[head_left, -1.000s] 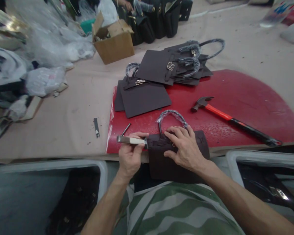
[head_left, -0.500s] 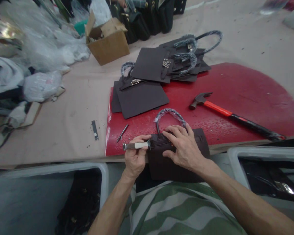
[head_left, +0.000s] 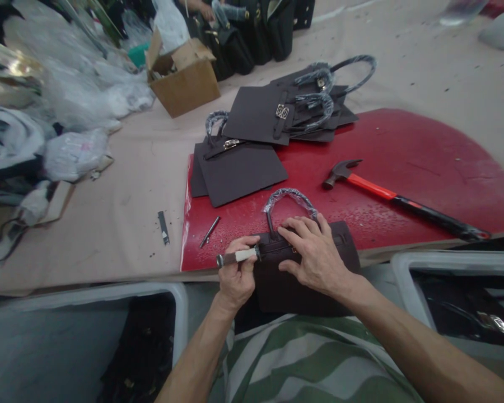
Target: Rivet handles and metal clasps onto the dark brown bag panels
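1. Head camera: dark brown bag panel (head_left: 302, 291) lay at the near edge of the red sheet (head_left: 420, 173), its lower part overhanging toward your striped top (head_left: 302, 364). Its looped handle (head_left: 291, 193), wrapped in clear film, pointed away from you.
2. Your left hand (head_left: 237, 282) pinched the white-and-brown tool (head_left: 238, 257) between thumb and fingers, its inner end at the panel's upper left corner. Tool type: could not tell.
3. Your right hand (head_left: 317, 254) rested on the panel's upper part, fingers slightly spread, thumb apart.
4. Slim dark rod (head_left: 210, 232) lay on the sheet, beyond your left hand.
5. Claw hammer (head_left: 382, 192) lay on the sheet to the right, head leftward, orange-and-black grip slanting toward the near edge.
6. Stacked dark panels (head_left: 256, 115) overlapped beyond the handle, some with metal buckles.
7. Small dark strip (head_left: 163, 228) lay on the pale table (head_left: 130, 168), left of the sheet.
8. Farther off: open cardboard box (head_left: 189, 89), black bags (head_left: 239, 50) beside it, another person's hand (head_left: 205, 8) above them.
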Motion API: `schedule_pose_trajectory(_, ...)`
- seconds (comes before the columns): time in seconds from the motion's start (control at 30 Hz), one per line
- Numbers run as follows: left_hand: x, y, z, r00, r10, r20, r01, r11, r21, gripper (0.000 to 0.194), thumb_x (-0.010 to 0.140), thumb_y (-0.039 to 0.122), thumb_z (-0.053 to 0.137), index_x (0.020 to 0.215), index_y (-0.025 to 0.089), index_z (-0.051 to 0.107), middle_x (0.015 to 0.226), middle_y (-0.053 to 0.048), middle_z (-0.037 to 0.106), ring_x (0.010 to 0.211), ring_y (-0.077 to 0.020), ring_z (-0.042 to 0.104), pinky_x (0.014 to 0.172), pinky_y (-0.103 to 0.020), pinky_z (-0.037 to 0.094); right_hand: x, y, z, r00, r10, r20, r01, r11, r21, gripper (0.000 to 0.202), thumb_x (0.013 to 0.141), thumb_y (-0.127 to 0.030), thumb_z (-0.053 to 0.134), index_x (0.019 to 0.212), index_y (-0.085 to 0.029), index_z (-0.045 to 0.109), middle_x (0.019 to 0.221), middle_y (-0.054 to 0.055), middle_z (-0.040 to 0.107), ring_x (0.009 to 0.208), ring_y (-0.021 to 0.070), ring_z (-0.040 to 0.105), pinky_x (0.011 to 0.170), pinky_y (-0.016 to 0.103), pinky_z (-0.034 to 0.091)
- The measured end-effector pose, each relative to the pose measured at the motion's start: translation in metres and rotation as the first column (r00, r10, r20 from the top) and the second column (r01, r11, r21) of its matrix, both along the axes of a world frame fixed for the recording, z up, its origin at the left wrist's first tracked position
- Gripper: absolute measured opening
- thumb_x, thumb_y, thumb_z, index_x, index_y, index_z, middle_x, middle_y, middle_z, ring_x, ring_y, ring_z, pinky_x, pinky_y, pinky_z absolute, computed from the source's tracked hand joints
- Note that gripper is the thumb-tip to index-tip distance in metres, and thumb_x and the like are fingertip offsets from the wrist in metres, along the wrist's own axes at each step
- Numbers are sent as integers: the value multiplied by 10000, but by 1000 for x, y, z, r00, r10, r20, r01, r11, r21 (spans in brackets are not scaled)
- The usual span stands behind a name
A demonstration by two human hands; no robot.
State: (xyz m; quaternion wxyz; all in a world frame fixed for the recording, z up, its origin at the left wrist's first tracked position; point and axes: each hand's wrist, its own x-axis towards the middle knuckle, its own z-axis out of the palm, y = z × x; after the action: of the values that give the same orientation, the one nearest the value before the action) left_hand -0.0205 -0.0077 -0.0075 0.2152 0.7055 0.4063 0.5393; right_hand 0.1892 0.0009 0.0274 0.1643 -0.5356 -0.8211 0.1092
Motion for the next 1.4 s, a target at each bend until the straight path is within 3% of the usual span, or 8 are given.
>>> schedule_pose_trajectory(0.2, 7, -7, -6, 993, 106, 55, -108, 993, 38, 89, 992, 190, 545, 1075, 189, 512, 1080, -96, 659, 1068, -231, 691, 920, -446, 576, 1, 0, -1, 1000, -2, -20, 2, 1000, 4, 610, 767, -382, 789, 1319, -200, 605, 1366, 117, 591, 1268, 342, 479, 1191, 615, 184)
schedule_pose_trajectory(0.53, 0, 3, -3, 999, -31, -15, 31, 1000, -5, 114, 997, 197, 529, 1109, 204, 503, 1099, -93, 664, 1060, -223, 686, 922, -440, 577, 1, 0, -4, 1000, -10, -29, 9, 1000, -25, 630, 757, -371, 803, 1328, -195, 604, 1378, 119, 592, 1292, 354, 471, 1201, 631, 152)
schedule_pose_trajectory(0.87, 3, 9, 3, 991, -55, -126, 57, 998, 12, 136, 970, 150, 511, 1088, 214, 533, 1050, -89, 642, 1021, -224, 653, 882, -429, 569, 0, 1, -3, 1000, -6, -19, 6, 1000, -19, 613, 763, -374, 789, 1320, -199, 603, 1371, 119, 597, 1280, 357, 478, 1195, 632, 161)
schedule_pose_trajectory(1.07, 8, 7, 8, 983, -4, -184, 8, 1000, 20, 128, 974, 142, 492, 1064, 220, 539, 1069, -91, 647, 1040, -230, 645, 902, -444, 565, 1, 0, -3, 1000, -2, -19, 2, 1000, -8, 604, 773, -369, 771, 1323, -184, 604, 1369, 130, 593, 1273, 359, 479, 1192, 628, 175)
schedule_pose_trajectory(1.4, 11, 7, 2, 970, 40, -241, -19, 996, 88, 130, 984, 176, 485, 1087, 213, 555, 1079, -102, 678, 1034, -227, 684, 905, -421, 579, 3, 0, -4, 1000, 13, -22, -12, 999, 32, 594, 771, -370, 781, 1309, -194, 605, 1362, 125, 597, 1257, 345, 483, 1178, 632, 196)
